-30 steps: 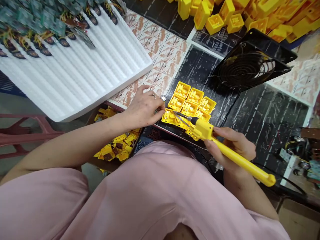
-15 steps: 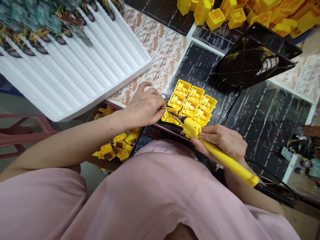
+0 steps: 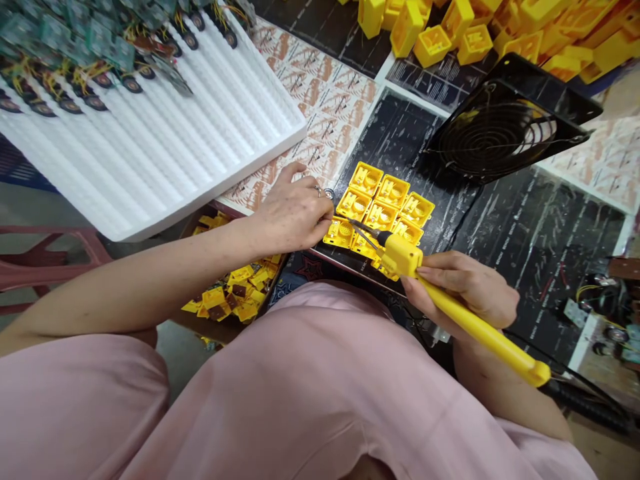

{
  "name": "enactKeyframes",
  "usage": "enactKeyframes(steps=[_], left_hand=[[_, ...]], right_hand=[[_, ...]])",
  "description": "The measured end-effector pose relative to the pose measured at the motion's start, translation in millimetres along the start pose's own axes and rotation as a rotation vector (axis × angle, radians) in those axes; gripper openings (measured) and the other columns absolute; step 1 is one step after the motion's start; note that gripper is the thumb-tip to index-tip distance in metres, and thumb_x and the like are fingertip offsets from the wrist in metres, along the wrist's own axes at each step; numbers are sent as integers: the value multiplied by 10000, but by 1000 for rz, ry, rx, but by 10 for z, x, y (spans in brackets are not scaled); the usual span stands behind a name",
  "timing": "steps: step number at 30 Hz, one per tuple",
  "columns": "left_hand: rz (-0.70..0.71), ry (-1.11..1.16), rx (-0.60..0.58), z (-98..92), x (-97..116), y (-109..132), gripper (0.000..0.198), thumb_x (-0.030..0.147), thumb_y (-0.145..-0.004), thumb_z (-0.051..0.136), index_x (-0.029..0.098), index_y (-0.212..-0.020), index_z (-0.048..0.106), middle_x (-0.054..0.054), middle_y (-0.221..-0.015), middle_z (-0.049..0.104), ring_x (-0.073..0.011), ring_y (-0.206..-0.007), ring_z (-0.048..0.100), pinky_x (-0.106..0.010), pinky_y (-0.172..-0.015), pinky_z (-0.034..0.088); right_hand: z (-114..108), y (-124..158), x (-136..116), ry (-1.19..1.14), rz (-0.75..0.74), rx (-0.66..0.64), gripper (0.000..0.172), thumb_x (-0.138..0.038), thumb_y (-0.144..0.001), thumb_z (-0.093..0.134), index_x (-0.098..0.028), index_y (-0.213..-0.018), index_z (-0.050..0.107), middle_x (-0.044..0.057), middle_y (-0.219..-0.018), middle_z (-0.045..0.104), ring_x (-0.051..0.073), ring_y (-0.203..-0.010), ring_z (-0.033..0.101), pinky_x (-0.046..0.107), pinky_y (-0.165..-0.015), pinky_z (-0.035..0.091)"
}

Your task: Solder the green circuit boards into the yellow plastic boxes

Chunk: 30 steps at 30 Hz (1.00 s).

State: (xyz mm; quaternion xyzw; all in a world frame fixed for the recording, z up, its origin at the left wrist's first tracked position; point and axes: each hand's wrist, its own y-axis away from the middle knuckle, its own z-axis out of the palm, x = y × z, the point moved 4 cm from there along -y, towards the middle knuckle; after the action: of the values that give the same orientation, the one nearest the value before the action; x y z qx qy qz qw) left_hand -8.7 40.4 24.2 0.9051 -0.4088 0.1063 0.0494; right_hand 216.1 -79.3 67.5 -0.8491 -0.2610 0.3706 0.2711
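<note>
My right hand [image 3: 463, 287] is wrapped round the yellow handle of a soldering iron [image 3: 465, 317]. The iron's dark metal tip and the thin guide beside it point left, over the small yellow plastic housings [image 3: 381, 215]. These housings lie open side up in close rows, with small metal parts inside. At the left edge of the nearest left housing [image 3: 339, 231], my left hand [image 3: 299, 212] has thumb and forefinger pressed together. What they pinch, if anything, is hidden. A small round part [image 3: 329, 193] shows beside its ringed finger.
A white ridged foam tray [image 3: 210, 127] at left carries circuit boards [image 3: 65, 40] with wired round parts. A black fan [image 3: 500, 133] stands at right on the dark mat [image 3: 530, 220]. Yellow cases [image 3: 470, 40] are heaped behind. A box of yellow parts [image 3: 240, 293] sits below the table edge.
My right hand has drawn the soldering iron to the right and slightly toward me, so its tip has backed off from the nearest left housing. My left hand has barely moved.
</note>
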Motion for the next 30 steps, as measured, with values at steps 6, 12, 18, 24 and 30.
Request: enactKeyframes(steps=[6,12,18,24,30], left_hand=[[-7,9,13,-19,8,7,234,301,-908,502,234,-707,601,-30,-699,659,-251,-881,606,-592,-1197,337],[47,-95,35,-12,30,45,296,275,-950,459,242,-766,688,-47,-782,725,-262,-896,630,-584,-1149,398],[49,57,141,3,-39,107,271,275,-966,501,255,-881,757,-26,-829,767,-233,-866,660,-595,-1141,385],[-49,230,107,3,-37,173,203,320,-886,572,242,-797,736,-22,-909,769,-247,-984,658,-631,-1184,298],[-80,197,2,25,-25,167,201,317,-817,562,212,-727,707,-40,-876,744,-268,-964,650,-636,-1139,338]], right_hand=[[2,122,39,27,89,6,458,-183,-818,852,-213,-1242,680,20,-909,782,174,-717,762,250,-663,654],[50,92,-4,-18,-8,51,284,-107,-766,870,-185,-972,691,1,-758,754,160,-621,737,196,-524,592],[33,143,12,20,68,50,408,-164,-808,858,-209,-1180,699,15,-870,786,174,-654,752,242,-579,637],[-43,178,25,61,130,13,501,-205,-849,831,-269,-1318,669,16,-946,801,191,-697,766,265,-605,649],[36,105,-55,-89,-47,-42,308,-120,-822,834,-160,-1082,674,40,-793,770,166,-662,754,190,-539,597]])
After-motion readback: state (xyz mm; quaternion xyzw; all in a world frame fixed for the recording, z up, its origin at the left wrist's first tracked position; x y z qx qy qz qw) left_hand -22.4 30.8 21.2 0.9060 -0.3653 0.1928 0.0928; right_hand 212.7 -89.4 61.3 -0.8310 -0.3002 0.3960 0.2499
